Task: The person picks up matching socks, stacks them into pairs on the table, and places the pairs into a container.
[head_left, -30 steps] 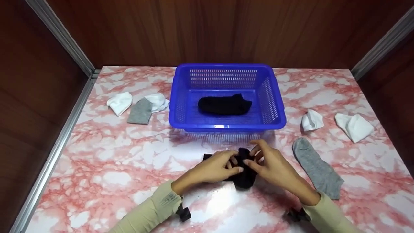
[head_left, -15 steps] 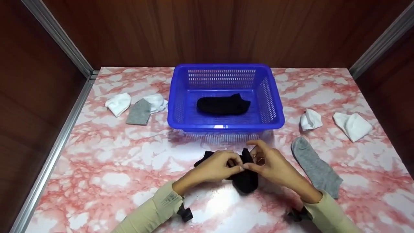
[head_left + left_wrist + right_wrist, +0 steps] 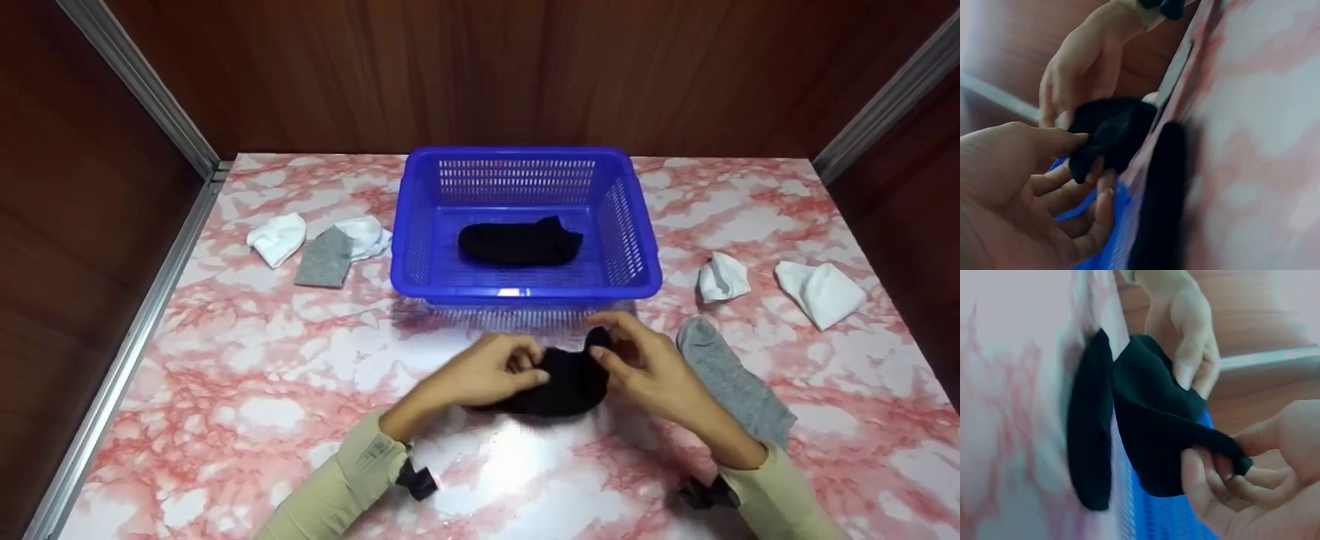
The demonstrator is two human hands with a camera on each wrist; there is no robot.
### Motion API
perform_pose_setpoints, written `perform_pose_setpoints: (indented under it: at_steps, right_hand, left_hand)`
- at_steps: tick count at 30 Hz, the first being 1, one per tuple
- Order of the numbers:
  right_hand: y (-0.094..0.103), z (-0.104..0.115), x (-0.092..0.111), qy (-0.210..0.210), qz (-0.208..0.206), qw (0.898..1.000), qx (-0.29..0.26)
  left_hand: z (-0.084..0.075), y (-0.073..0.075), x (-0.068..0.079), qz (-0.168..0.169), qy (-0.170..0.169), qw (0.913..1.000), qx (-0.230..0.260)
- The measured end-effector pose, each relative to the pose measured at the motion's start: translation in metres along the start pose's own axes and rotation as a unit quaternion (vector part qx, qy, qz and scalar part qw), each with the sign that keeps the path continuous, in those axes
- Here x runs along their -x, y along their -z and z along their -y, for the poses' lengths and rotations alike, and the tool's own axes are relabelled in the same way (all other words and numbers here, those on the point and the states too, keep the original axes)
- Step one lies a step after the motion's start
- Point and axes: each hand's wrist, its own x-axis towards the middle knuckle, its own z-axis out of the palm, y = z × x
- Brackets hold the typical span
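Note:
A black ankle sock [image 3: 566,382] is stretched between both hands in front of the basket. The left hand [image 3: 487,371] pinches its left part between thumb and fingers, while the right hand [image 3: 649,367] pinches a raised end at the right. In the right wrist view the held sock [image 3: 1148,416] spreads open between the hands, its end folded over the right fingers [image 3: 1193,472]. Another dark sock [image 3: 1090,433] lies flat on the table beneath it, mostly covered in the head view. In the blue basket [image 3: 525,292] rests one more black sock [image 3: 517,244].
A grey sock [image 3: 731,386] lies flat beside the right forearm. Crumpled white socks [image 3: 821,292] sit at the right. At the left are a white sock [image 3: 277,238] and a grey folded sock [image 3: 324,261] overlapping another white one. Wood-look panels [image 3: 510,75] enclose the marbled table.
From nearly touching, the hands have drawn apart, the right one going right and up. The black sock, bunched and hanging before, is now spread between them.

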Motion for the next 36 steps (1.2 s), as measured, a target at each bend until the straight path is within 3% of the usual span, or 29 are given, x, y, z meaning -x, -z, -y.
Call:
perform_pose_setpoints:
  at_steps: [4,11,16,20,24,27,30,36]
  right_hand:
    - [0.012,-0.002,0.001,0.024,0.001,0.998,0.065]
    - [0.018,-0.007,0.001,-0.003,0.066,0.994,0.092]
    - [0.013,-0.013,0.000,-0.008,0.121,0.985,0.121]
    - [0.006,-0.017,0.000,-0.012,0.102,0.978,0.180]
    - [0.003,-0.022,-0.003,-0.025,0.088,0.975,0.203]
    - [0.002,-0.026,-0.004,-0.026,0.109,0.973,0.200]
    - [0.002,-0.027,-0.004,-0.026,0.116,0.975,0.186]
    - [0.001,-0.023,-0.005,-0.034,0.083,0.993,0.081]
  left_hand:
    - [0.003,0.018,0.005,-0.011,0.021,0.9993,-0.028]
    - [0.010,0.034,0.011,0.001,0.059,0.9962,-0.064]
    - [0.014,0.035,0.013,0.019,0.082,0.9892,-0.120]
    - [0.015,0.030,0.011,0.008,0.092,0.9858,-0.140]
    - [0.016,0.023,0.008,-0.013,0.094,0.9828,-0.158]
    - [0.017,0.021,0.006,-0.021,0.089,0.9826,-0.162]
    - [0.018,0.027,0.005,-0.026,0.086,0.9875,-0.130]
    - [0.016,0.050,0.011,-0.036,0.101,0.9907,-0.084]
